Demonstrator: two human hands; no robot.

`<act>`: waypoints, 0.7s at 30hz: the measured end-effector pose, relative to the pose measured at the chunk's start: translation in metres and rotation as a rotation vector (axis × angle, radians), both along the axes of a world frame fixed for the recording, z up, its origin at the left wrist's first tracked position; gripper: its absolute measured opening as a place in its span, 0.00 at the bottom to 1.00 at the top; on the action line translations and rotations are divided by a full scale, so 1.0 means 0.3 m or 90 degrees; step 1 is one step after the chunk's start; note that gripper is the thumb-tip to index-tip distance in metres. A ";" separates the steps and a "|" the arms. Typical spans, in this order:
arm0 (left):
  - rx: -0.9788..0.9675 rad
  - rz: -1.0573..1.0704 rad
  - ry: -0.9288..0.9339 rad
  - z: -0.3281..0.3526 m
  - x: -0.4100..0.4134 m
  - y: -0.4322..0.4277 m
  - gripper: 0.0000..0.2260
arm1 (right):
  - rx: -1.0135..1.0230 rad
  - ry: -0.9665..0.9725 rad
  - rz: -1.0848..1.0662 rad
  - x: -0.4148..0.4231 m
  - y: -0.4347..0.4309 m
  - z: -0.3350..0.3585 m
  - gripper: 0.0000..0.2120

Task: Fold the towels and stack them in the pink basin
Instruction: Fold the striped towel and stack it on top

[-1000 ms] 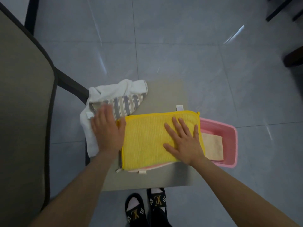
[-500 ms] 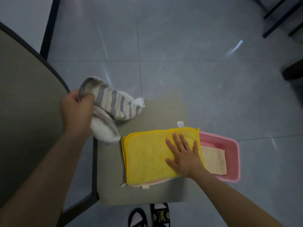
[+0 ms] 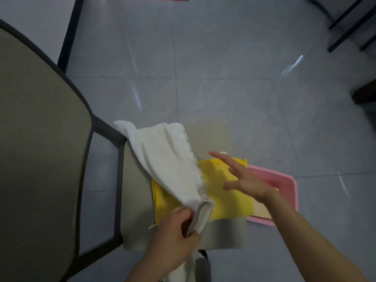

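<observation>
Stool (image 3: 211, 137) — left grip (image 3: 175, 231) clutches white towel (image 3: 166, 159), now over yellow towel (image 3: 227, 200); right grip (image 3: 247, 180) splayed.

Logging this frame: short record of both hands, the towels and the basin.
left hand: grips one end of the white towel
right hand: open, fingers spread over the yellow towel
white towel: unfolded, draped across the yellow towel's left part
yellow towel: flat on the small table
pink basin: at the yellow towel's right, holds a beige towel
</observation>
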State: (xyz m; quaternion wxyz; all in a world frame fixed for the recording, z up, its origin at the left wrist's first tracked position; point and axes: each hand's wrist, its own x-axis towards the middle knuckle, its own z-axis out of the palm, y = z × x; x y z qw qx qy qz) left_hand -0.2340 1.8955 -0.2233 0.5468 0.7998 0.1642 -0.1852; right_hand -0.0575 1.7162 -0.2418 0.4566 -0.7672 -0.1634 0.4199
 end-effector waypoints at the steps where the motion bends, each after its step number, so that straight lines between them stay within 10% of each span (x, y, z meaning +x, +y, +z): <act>1: -0.062 0.021 0.024 0.002 -0.005 -0.007 0.08 | -0.010 -0.030 0.136 -0.010 0.010 0.022 0.39; 3: -0.186 0.108 0.066 0.011 0.007 0.002 0.05 | 0.011 -0.124 0.279 -0.055 0.027 0.013 0.30; 9: -0.309 0.247 0.047 -0.011 0.078 0.141 0.16 | 0.116 -0.059 0.102 -0.070 0.083 0.035 0.06; 16: -0.127 0.207 -0.072 0.155 0.232 0.208 0.27 | 0.098 -0.201 -0.063 0.144 0.343 0.171 0.18; 21: 0.148 0.244 -0.157 0.358 0.374 0.333 0.02 | 0.115 -0.331 -0.134 0.308 0.434 0.483 0.15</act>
